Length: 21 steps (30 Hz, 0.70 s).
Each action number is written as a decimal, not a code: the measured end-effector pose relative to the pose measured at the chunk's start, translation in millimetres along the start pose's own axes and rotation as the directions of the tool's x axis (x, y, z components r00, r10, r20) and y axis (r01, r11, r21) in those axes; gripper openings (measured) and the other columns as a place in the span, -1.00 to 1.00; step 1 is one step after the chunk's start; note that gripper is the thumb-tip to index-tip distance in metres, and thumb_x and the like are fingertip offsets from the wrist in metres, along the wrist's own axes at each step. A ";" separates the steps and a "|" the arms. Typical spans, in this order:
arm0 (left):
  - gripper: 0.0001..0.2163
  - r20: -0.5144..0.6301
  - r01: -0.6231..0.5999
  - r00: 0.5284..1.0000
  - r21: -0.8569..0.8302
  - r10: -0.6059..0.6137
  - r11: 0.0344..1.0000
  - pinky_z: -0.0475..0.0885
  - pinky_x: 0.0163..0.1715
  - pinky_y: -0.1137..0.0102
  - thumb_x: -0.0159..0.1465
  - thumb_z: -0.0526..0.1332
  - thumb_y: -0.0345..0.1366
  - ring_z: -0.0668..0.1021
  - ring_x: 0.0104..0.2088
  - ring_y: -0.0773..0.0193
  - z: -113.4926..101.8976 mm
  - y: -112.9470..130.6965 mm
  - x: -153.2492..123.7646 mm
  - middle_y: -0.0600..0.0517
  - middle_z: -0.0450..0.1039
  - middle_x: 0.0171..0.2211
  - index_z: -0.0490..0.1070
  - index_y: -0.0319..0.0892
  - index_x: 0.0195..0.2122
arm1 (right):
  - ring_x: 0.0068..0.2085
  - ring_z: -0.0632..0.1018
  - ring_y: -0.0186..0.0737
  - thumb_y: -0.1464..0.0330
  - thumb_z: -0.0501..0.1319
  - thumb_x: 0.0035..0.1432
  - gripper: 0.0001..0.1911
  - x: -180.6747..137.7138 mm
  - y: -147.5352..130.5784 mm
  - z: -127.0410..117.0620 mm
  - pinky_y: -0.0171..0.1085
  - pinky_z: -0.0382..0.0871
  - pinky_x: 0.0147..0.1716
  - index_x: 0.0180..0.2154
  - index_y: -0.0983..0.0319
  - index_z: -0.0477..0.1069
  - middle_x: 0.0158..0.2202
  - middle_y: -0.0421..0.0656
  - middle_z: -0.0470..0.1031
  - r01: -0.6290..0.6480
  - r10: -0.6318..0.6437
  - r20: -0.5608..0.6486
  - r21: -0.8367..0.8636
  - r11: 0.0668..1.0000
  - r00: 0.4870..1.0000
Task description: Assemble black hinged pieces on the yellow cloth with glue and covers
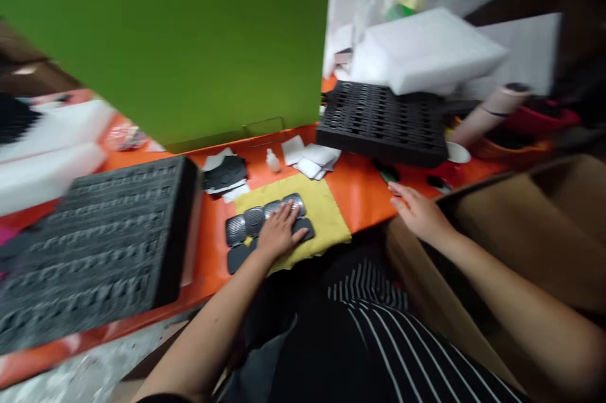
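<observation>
My left hand (279,231) lies with spread fingers over small rounded-square pieces on a yellow cloth (330,213). Shiny, ridged dark pieces (235,230) form the far row. Matte black pieces (239,256) make up the near row, some partly hidden under the hand. At the table's front edge, my right hand (421,213) hovers with its fingers stretched out and nothing visible in it. A small dark green item (387,172), too blurred to name, lies just beyond its fingertips.
Black slotted foam trays stand at left (118,220) and back right (381,122) on the orange table (357,194). Beyond the cloth are a small white bottle (273,161), white paper pieces (312,160) and black sheets (226,172). A green panel (213,43) rises behind; a cardboard box (534,232) stands right.
</observation>
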<state>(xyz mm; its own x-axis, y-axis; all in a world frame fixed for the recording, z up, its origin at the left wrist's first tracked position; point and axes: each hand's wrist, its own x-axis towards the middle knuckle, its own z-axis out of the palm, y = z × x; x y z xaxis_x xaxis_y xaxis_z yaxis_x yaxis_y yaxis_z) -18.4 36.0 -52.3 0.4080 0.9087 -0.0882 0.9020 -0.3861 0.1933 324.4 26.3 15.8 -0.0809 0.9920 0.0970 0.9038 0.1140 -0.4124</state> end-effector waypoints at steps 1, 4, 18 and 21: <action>-0.39 -0.005 -0.002 1.000 0.006 0.002 1.000 -0.06 0.14 0.15 0.20 -0.12 0.09 -0.02 0.22 0.08 0.7 0.2 1.1 -0.03 -0.14 0.23 -0.07 -0.11 0.21 | 0.02 0.36 -0.16 0.22 -0.12 0.21 -0.55 -12.5 20.2 -20.5 -0.18 0.18 0.00 0.09 0.22 0.17 0.00 -0.09 0.36 -0.093 0.093 -0.015 -0.011 0.996 0.996; -0.40 -0.041 -0.019 0.999 0.045 0.021 0.999 -0.06 0.13 0.11 0.21 -0.11 0.07 -0.04 0.22 0.05 5.0 -1.0 6.1 -0.03 -0.17 0.24 -0.10 -0.11 0.21 | -0.19 0.48 -0.16 0.24 -0.09 0.19 -0.62 -59.8 75.8 -59.5 -0.20 0.30 -0.17 -0.06 0.21 0.33 -0.26 -0.12 0.50 -0.345 0.353 0.104 -0.092 0.934 0.930; -0.39 -0.012 -0.045 0.999 0.178 0.048 0.983 0.00 0.10 0.06 0.21 -0.10 0.05 -0.04 0.22 0.02 9.1 -0.1 12.1 -0.04 -0.20 0.25 -0.15 -0.12 0.22 | -0.08 0.42 -0.03 0.21 0.20 -0.06 -0.42 -139.3 163.4 19.3 -0.19 0.27 -0.20 -0.02 0.38 0.26 -0.09 0.12 0.36 -0.712 0.726 0.169 -0.145 0.688 0.667; -0.41 0.020 -0.039 0.999 0.139 0.036 0.989 0.03 0.09 0.03 0.21 -0.09 0.04 -0.01 0.21 0.02 4.5 -0.3 14.1 -0.04 -0.16 0.24 -0.11 -0.12 0.21 | -0.25 0.49 -0.20 0.27 0.12 0.04 -0.68 -138.6 171.3 10.8 -0.30 0.31 -0.30 -0.20 0.33 0.39 -0.27 -0.04 0.49 -0.706 0.690 0.224 -0.013 0.708 0.688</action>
<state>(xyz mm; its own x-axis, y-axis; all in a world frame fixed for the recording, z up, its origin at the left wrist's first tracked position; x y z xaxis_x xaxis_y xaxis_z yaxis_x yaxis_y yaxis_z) -12.3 48.3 -58.0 0.4431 0.8908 -0.1004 0.8964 -0.4393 0.0585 486.0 -91.0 -78.1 0.4739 0.7737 -0.4205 0.7027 -0.6200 -0.3490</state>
